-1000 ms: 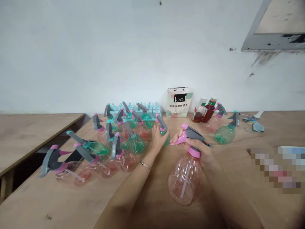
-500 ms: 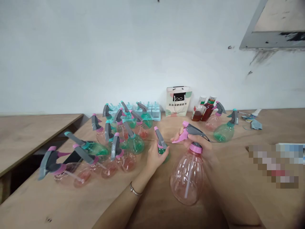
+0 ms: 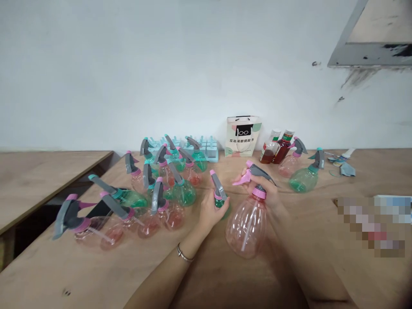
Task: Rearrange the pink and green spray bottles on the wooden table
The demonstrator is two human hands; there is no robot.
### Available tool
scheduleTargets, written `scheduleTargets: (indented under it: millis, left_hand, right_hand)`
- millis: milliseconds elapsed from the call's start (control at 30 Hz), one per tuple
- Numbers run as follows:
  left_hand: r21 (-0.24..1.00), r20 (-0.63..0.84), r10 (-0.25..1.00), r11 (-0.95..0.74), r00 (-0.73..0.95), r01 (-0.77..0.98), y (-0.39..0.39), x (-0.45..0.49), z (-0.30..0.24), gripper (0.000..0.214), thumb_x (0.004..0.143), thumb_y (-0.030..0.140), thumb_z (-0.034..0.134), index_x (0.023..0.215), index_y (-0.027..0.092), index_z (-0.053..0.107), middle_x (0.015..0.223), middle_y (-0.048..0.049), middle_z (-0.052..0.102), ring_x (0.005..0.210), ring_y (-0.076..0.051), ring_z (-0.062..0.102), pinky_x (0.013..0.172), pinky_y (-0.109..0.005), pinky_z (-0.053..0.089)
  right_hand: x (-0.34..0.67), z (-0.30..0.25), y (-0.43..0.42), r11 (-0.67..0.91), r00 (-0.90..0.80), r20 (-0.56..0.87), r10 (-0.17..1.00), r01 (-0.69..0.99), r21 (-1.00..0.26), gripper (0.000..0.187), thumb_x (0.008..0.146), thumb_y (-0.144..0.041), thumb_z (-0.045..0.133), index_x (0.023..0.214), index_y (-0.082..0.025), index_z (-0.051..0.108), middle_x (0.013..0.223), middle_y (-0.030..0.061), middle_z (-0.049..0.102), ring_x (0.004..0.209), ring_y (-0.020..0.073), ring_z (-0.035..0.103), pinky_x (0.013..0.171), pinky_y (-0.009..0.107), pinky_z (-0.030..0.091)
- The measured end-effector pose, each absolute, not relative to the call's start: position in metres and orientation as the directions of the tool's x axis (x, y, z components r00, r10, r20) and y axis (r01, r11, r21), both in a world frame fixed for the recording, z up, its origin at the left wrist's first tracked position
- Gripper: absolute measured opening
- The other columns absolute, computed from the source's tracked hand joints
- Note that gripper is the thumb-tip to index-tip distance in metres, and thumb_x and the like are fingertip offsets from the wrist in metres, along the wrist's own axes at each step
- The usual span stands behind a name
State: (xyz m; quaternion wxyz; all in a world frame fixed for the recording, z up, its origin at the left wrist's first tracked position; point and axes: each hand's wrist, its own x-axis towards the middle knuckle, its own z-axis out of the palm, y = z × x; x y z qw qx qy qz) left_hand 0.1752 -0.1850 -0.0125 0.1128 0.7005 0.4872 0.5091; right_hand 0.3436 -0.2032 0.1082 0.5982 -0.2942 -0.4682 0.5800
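My left hand [image 3: 212, 209] is wrapped round a green spray bottle [image 3: 226, 212] whose grey trigger head has a pink nozzle and pink collar; much of its body is hidden by the fingers. Closed round the neck and head of a clear pink spray bottle [image 3: 246, 227] is my right hand [image 3: 265, 186]. That bottle tilts slightly, its white dip tube showing through the wall and its pink trigger pointing left. To the left of my left hand stand several other spray bottles, among them a green one [image 3: 184, 193] and a pink one [image 3: 174, 216].
Behind the bottles sits a light-blue rack [image 3: 211, 153]. A paper bag [image 3: 243, 141] leans near the wall, beside two bottles of dark liquid [image 3: 283, 148]. Farther right are a pink spray bottle [image 3: 289, 166], a green one [image 3: 302, 179] and a grey-blue cloth [image 3: 346, 169]. A gap separates two wooden tables.
The pink spray bottle in my right hand has moved a little left and up, closer to my left hand. My left hand keeps its hold on the green bottle.
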Motion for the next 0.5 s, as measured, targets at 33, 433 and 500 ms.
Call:
scheduleTargets:
  millis: [33, 433, 500]
  left_hand:
    - [0.652, 0.604, 0.797, -0.501, 0.009, 0.568, -0.185, 0.175, -0.012, 0.021, 0.083, 0.040, 0.059, 0.079, 0.023, 0.047, 0.071, 0.0004, 0.057, 0.066, -0.015, 0.056, 0.064, -0.026, 0.045]
    - [0.652, 0.608, 0.794, -0.514, 0.021, 0.557, -0.186, 0.175, -0.012, 0.020, 0.084, 0.039, 0.058, 0.081, 0.022, 0.048, 0.071, 0.0002, 0.057, 0.065, -0.015, 0.056, 0.063, -0.026, 0.046]
    - [0.657, 0.601, 0.799, -0.513, 0.027, 0.552, -0.186, 0.175, -0.012, 0.020, 0.085, 0.039, 0.057, 0.080, 0.022, 0.047, 0.071, 0.0003, 0.056, 0.065, -0.015, 0.055, 0.062, -0.026, 0.045]
  right_hand:
    - [0.343, 0.109, -0.202, 0.158, -0.101, 0.218, 0.971, -0.415, -0.896, 0.022, 0.069, -0.041, 0.071, 0.065, -0.021, 0.061, 0.061, 0.0010, 0.062, 0.063, 0.0173, 0.062, 0.059, 0.028, 0.052]
    - [0.342, 0.104, -0.196, 0.182, -0.034, 0.215, 0.976, -0.416, -0.891, 0.025, 0.069, -0.040, 0.072, 0.057, -0.021, 0.061, 0.061, 0.0014, 0.063, 0.062, 0.0166, 0.062, 0.055, 0.026, 0.049]
    - [0.343, 0.103, -0.194, 0.209, 0.009, 0.227, 0.974, -0.434, -0.877, 0.022, 0.070, -0.039, 0.071, 0.061, -0.021, 0.064, 0.059, 0.0003, 0.062, 0.057, 0.0139, 0.059, 0.051, 0.024, 0.046]
